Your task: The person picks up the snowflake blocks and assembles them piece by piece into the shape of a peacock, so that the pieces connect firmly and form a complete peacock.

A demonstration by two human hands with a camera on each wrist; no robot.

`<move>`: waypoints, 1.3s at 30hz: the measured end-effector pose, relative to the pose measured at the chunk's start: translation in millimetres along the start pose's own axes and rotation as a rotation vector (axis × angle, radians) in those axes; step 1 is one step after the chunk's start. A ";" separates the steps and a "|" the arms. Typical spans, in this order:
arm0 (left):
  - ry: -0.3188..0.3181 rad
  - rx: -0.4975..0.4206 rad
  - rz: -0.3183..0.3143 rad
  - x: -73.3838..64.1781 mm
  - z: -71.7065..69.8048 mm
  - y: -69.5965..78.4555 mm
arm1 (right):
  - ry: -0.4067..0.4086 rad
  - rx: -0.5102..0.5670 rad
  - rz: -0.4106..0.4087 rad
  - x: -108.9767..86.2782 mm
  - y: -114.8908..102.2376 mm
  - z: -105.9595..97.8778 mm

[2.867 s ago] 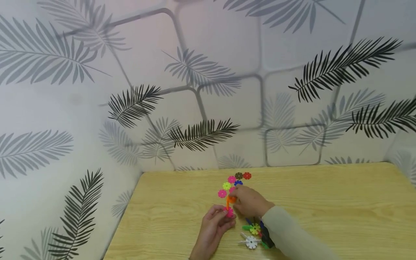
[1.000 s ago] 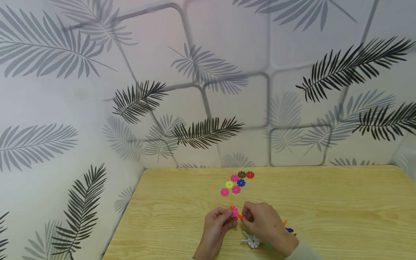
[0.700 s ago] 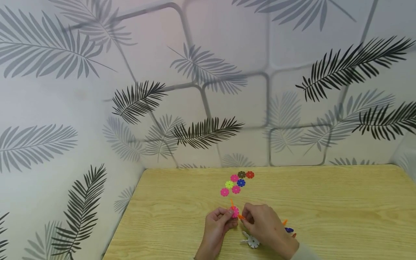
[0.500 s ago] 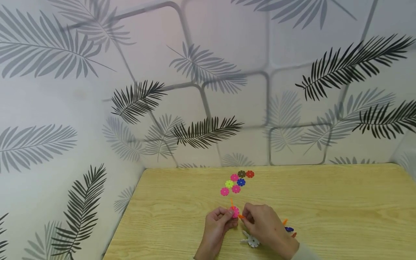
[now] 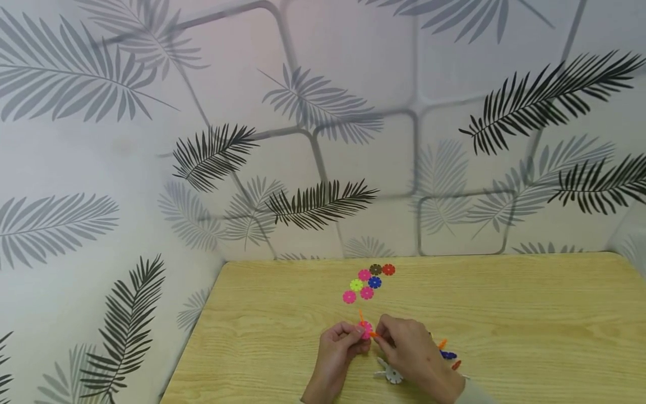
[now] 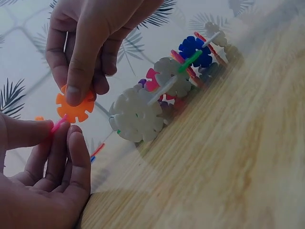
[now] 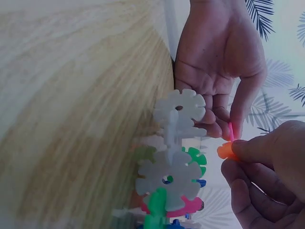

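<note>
I can't see all of the pink disc, since the left fingers lap over it, and the right fingers hide most of the orange disc they pinch. How deep the two interlock is too small to tell. The right wrist blocks much of the joined pile. The sleeve and desk run off below.
</note>
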State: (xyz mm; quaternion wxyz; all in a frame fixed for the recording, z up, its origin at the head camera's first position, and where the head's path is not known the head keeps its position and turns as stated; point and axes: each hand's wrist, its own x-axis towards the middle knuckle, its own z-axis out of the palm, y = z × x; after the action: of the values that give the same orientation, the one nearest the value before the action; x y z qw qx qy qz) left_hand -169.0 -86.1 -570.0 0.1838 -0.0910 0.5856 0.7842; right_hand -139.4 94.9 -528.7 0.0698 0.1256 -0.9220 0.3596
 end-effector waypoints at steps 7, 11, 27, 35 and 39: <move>-0.028 -0.003 0.018 -0.4 0.1 -0.6 | 0.037 0.006 -0.092 -6.0 1.5 5.8; -0.031 0.006 0.030 -1.8 1.2 -0.4 | 0.029 0.008 -0.057 -6.0 0.3 7.6; -0.082 0.052 0.009 3.6 -4.0 -4.1 | -0.004 -0.045 0.014 -2.7 2.0 2.3; -0.098 0.013 0.006 3.2 -6.4 -5.5 | -0.025 -0.014 -0.044 6.0 -1.6 -24.0; -0.099 -0.010 0.014 5.4 -6.2 -4.3 | 0.022 -0.010 -0.060 29.1 -1.8 -39.2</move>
State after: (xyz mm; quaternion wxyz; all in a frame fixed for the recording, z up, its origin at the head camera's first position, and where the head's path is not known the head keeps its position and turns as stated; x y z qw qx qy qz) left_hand -172.7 -90.0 -577.7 0.2068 -0.0490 0.5723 0.7920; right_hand -165.3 115.0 -492.4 0.0914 0.1486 -0.9188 0.3541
